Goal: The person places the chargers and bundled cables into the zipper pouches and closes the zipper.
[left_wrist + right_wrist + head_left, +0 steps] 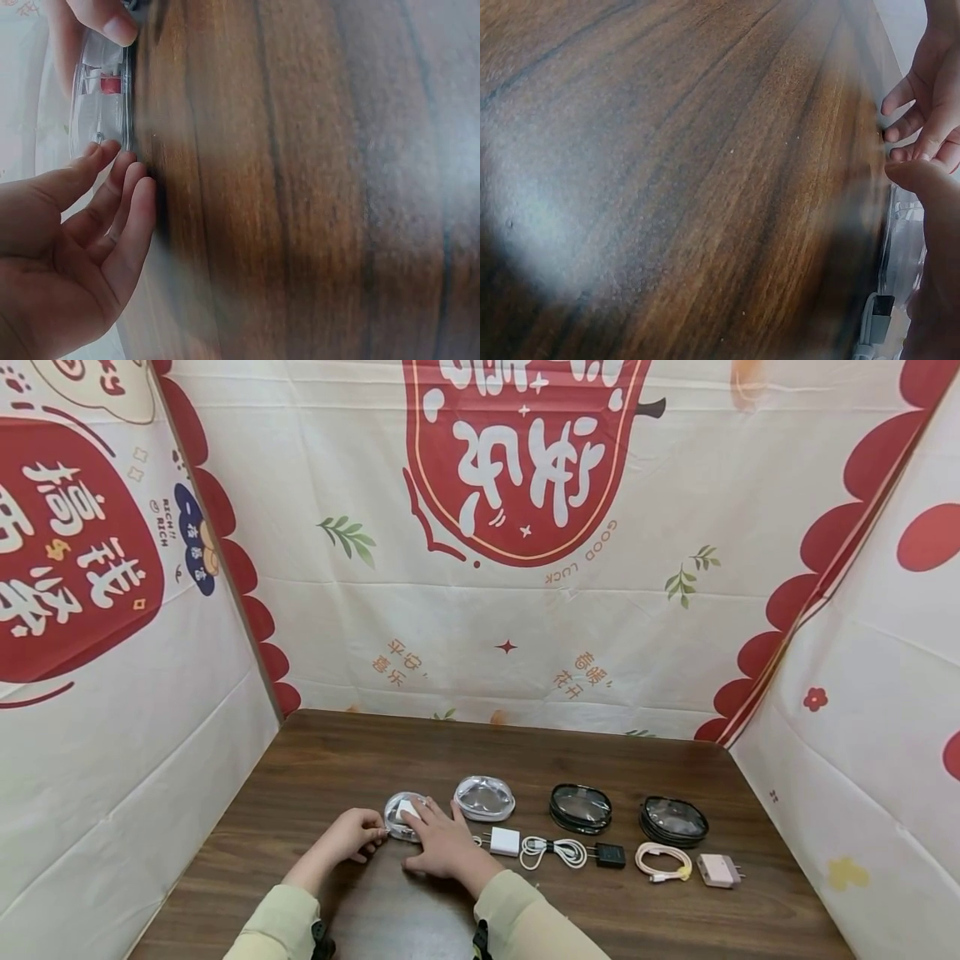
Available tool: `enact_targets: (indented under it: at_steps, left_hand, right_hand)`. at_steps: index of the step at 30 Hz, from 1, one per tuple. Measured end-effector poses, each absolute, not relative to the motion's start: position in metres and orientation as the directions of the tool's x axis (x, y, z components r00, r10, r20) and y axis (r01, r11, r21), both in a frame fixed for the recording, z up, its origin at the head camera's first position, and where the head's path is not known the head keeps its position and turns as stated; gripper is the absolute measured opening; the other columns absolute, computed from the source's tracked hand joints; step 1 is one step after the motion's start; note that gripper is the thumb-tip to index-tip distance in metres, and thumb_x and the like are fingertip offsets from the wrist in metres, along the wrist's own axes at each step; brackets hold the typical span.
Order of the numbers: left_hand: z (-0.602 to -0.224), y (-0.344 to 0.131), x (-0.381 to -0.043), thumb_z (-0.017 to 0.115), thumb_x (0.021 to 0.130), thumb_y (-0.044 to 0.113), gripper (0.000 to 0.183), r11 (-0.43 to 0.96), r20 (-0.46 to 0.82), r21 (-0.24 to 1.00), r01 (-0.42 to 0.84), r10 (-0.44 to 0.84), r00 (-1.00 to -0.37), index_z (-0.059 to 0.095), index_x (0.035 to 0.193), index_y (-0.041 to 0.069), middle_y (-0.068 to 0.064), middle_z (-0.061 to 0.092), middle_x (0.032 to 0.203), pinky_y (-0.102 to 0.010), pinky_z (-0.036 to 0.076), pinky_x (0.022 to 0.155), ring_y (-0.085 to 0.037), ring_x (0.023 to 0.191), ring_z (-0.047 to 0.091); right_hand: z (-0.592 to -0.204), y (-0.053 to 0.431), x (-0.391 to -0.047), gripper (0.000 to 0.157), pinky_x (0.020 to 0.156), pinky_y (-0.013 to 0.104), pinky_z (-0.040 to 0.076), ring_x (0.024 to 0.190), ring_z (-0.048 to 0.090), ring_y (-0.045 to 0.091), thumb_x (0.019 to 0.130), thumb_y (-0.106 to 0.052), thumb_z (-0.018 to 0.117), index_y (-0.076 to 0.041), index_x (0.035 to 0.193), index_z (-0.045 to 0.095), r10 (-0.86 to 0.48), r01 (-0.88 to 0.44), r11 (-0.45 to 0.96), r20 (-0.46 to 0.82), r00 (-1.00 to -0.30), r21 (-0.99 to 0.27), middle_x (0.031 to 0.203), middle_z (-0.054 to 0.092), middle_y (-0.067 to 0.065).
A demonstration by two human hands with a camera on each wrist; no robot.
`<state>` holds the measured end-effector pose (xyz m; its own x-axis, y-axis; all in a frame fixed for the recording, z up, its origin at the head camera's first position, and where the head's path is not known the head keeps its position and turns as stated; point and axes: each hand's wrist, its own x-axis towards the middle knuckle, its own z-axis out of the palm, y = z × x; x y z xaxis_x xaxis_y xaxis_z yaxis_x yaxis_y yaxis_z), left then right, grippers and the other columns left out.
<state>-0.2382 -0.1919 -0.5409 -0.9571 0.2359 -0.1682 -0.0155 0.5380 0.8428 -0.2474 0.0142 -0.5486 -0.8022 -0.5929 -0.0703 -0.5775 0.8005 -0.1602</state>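
Note:
In the head view, a small clear oval zip pouch [395,835] lies on the table at the left end of a row, with a white block [406,811] showing at its middle. My left hand [358,834] pinches its left end between thumb and fingertips, right by a small metal zip pull [99,137]. The right hand [444,841] grips the pouch from the other side, fingers spread over its top and thumb low at its near edge. Edge-on in the left wrist view, a red patch [111,84] shows through the clear wall.
Another clear pouch [484,799] and two black-rimmed pouches [581,808] [673,821] continue the row rightward. In front lie a white charger [505,841], a coiled white cable [553,850], a black charger [610,856], a cream cable [663,862] and a pinkish charger [718,870]. Printed cloth walls [487,610] enclose the table.

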Motion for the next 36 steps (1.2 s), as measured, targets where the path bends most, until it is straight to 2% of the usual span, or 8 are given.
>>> enact_targets:
  at_steps: [14,21,26,31,36]
  left_hand:
    - [-0.542,-0.186,-0.237,0.060,0.094,0.000,0.011,0.455,-0.203,0.888,-0.067,0.255,-0.945,0.060,0.083,-0.003,-0.006,0.060,0.075,-0.032,0.054,0.050,-0.016,0.062,0.060]
    - [-0.545,-0.185,-0.236,0.061,0.094,0.001,0.010,0.489,-0.207,0.867,-0.093,0.184,-0.961,0.061,0.083,0.000,-0.005,0.058,0.073,-0.034,0.054,0.052,-0.017,0.061,0.059]
    - [-0.544,-0.184,-0.236,0.064,0.092,0.003,0.005,0.520,-0.203,0.844,-0.129,0.089,-0.975,0.066,0.088,0.001,-0.004,0.060,0.075,-0.035,0.054,0.054,-0.018,0.063,0.060]
    - [-0.541,-0.184,-0.236,0.065,0.090,0.001,0.009,0.506,-0.145,0.853,-0.127,-0.005,-0.989,0.069,0.097,-0.001,-0.008,0.066,0.079,-0.036,0.054,0.053,-0.022,0.064,0.064]
    - [-0.536,-0.183,-0.236,0.061,0.090,-0.001,0.019,0.456,-0.058,0.886,-0.079,-0.060,-0.996,0.066,0.107,-0.007,-0.019,0.068,0.093,-0.037,0.056,0.056,-0.028,0.069,0.067]
  right_hand:
    - [-0.556,0.016,-0.248,0.081,0.113,0.060,0.014,0.145,0.020,0.022,0.083,-0.060,0.062,-0.030,0.152,0.033,-0.589,-0.578,0.802,-0.042,-0.807,-0.149,0.160,0.022,-0.003]
    - [-0.555,0.017,-0.249,0.079,0.113,0.061,0.012,0.145,0.019,0.022,0.085,-0.059,0.061,-0.030,0.152,0.032,-0.600,-0.586,0.793,-0.048,-0.799,-0.166,0.160,0.023,-0.004]
    - [-0.550,0.020,-0.254,0.073,0.113,0.059,0.014,0.145,0.020,0.023,0.087,-0.052,0.062,-0.027,0.151,0.036,-0.617,-0.597,0.776,-0.051,-0.785,-0.202,0.159,0.026,-0.003]
    - [-0.547,0.024,-0.256,0.064,0.113,0.057,0.018,0.145,0.022,0.025,0.090,-0.045,0.061,-0.021,0.147,0.044,-0.606,-0.594,0.760,0.044,-0.794,-0.264,0.158,0.027,0.002]
    - [-0.544,0.030,-0.249,0.049,0.109,0.052,0.030,0.133,0.042,0.029,0.091,-0.034,0.062,-0.013,0.135,0.057,-0.492,-0.528,0.771,0.194,-0.849,-0.357,0.145,0.047,0.010]
